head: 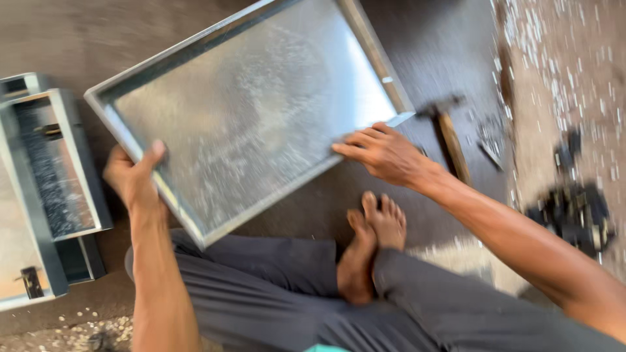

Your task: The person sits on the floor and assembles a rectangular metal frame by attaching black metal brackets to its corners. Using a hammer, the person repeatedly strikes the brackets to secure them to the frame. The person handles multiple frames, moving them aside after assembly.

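Left hand (134, 176) grips the tray (248, 111) rim; right hand (385, 153) presses flat, open. Raw sheet edges could cut; 1 loose grip, it drops onto feet (375, 228).

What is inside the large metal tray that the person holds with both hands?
The metal tray shows only its bare, shiny, speckled bottom; nothing lies in it. The right hand covers part of the near rim.

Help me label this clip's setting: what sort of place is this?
Probably a small sheet-metal workshop, worked on the floor: a galvanised metal tray in both hands, a hammer beside it, more folded metal boxes at left, and metal scraps scattered about.
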